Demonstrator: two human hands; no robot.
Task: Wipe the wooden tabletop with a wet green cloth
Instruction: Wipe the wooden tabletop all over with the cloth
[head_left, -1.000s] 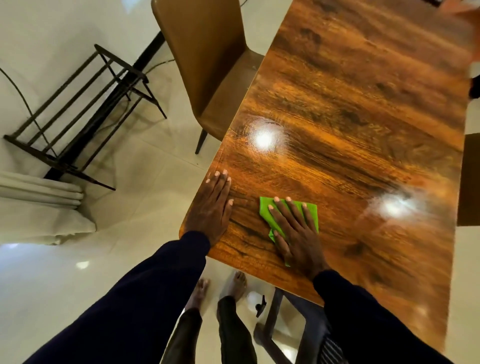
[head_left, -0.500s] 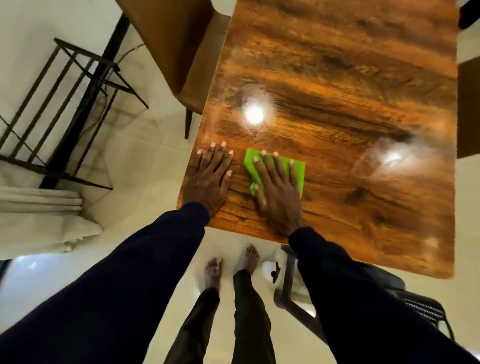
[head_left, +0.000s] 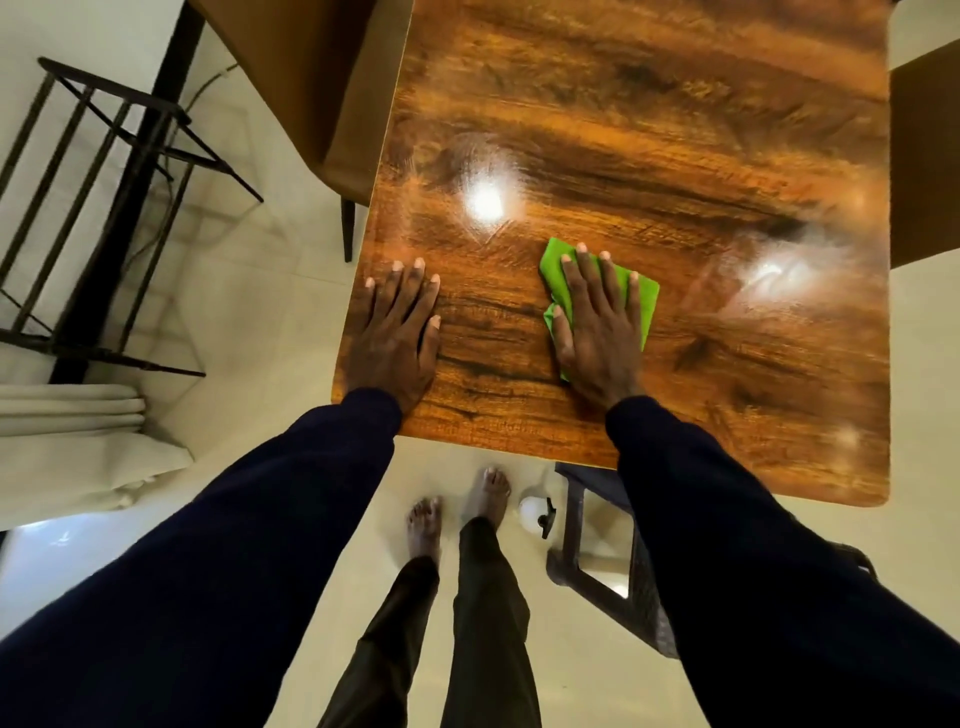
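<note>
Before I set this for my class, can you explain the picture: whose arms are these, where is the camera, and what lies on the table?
No machine here: a person wears a wide-angle camera on the head, looking down at their own dark-sleeved arms and bare feet. On the glossy brown wooden tabletop lies a folded bright green cloth. The right hand presses it flat with straight fingers; nothing is gripped. The left hand rests flat on bare wood near the table's left edge. A tan chair stands at that side.
</note>
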